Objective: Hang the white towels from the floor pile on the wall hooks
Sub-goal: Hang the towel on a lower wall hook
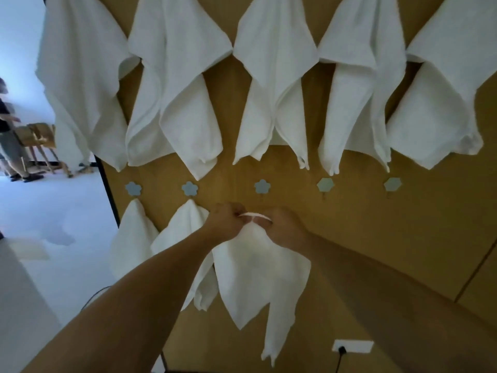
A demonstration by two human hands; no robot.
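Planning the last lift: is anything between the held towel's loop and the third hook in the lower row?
Nothing visible. Both hands pinch the towel's loop just below the bare third hook; only bare board lies between.

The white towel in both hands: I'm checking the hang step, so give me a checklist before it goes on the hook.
1. Left hand pinches the white towel's loop: ok.
2. Right hand pinches it too: ok.
3. Third blue flower-shaped hook free: ok.
4. Loop spread open: ok.
5. Loop on the hook: not ok, it is below.
6. Neighbouring hung towel undisturbed: cannot tell.
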